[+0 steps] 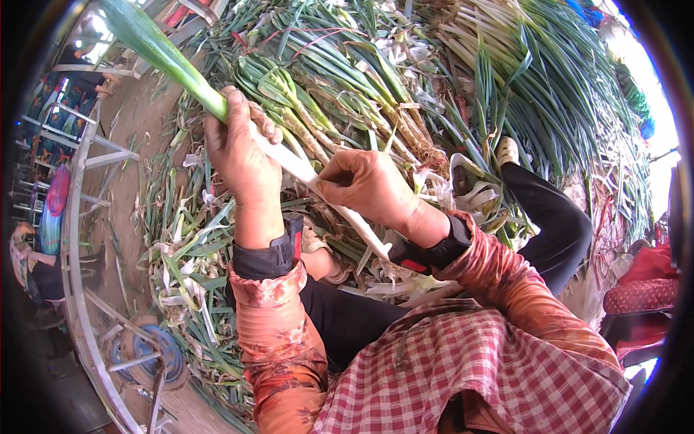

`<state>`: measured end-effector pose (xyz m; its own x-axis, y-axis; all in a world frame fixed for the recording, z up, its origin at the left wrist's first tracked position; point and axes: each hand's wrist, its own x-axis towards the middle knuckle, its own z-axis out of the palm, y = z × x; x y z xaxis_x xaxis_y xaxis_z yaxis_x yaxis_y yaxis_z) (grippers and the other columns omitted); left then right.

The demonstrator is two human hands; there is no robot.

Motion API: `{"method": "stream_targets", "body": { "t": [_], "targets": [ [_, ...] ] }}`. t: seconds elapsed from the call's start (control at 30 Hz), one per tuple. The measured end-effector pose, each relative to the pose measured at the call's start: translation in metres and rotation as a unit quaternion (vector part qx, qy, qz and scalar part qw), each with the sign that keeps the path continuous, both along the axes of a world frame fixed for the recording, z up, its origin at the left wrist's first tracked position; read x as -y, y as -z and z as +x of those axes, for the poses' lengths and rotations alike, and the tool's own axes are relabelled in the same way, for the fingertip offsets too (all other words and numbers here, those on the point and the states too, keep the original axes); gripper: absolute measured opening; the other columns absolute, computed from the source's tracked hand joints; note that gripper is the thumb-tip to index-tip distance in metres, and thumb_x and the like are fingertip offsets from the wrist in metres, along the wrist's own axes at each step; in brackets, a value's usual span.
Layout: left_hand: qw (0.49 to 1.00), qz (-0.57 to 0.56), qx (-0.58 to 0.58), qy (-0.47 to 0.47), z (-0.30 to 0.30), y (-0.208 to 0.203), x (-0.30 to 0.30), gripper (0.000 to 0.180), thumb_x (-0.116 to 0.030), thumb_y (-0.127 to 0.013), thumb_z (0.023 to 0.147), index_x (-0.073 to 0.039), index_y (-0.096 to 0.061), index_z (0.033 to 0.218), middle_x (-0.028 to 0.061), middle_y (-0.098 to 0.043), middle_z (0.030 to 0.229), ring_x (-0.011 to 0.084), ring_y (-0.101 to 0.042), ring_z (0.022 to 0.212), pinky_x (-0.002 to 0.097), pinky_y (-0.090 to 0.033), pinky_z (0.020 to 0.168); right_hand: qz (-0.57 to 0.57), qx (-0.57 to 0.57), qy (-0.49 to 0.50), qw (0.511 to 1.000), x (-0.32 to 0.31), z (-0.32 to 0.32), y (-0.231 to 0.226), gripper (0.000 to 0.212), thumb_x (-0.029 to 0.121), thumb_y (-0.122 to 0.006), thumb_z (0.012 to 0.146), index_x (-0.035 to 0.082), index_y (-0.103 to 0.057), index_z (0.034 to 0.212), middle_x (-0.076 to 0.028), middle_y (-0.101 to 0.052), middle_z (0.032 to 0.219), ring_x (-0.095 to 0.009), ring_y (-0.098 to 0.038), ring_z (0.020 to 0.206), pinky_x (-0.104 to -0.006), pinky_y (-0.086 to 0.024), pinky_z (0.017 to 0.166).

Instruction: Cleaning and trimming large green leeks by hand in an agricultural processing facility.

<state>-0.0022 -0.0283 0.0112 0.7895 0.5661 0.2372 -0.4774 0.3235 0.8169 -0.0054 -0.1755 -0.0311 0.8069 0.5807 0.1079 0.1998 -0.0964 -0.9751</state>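
Observation:
A long green onion [285, 157] lies slantwise across my hands, its green leaves toward the upper left and its white end toward my lap. My left hand [246, 148] is wrapped round it where green turns to white. Lower down, my right hand [379, 189] pinches the white stalk between thumb and fingers. Just beyond my hands lie several untrimmed green onions [318, 119] with brown, rooty ends, on a litter of stripped leaves [188, 271].
A big heap of green onions [542, 79] spreads at the far right. My bent leg [553, 217] stretches toward it. Along the left runs a metal frame [76, 239] with a blue wheel [152, 354] beside it. A red padded thing [643, 286] stands at the right edge.

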Motion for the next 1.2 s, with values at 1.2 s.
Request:
{"method": "stream_targets", "body": {
  "t": [1.2],
  "targets": [
    [0.989,-0.069,0.063,-0.118,-0.019,-0.013,-0.052,0.022,-0.026,-0.052,0.083,-0.009,-0.044,0.094,0.0005,-0.042,0.068,0.0078,-0.037,0.048,0.0206,-0.031,0.041,0.054,-0.255,0.351,0.899,0.155,0.045,0.128,0.009,0.006,-0.054,0.074,-0.001,-0.051,0.069,-0.005,-0.052,0.056,-0.011,-0.047,0.04,-0.0222,-0.039,0.036]
  ]
}}
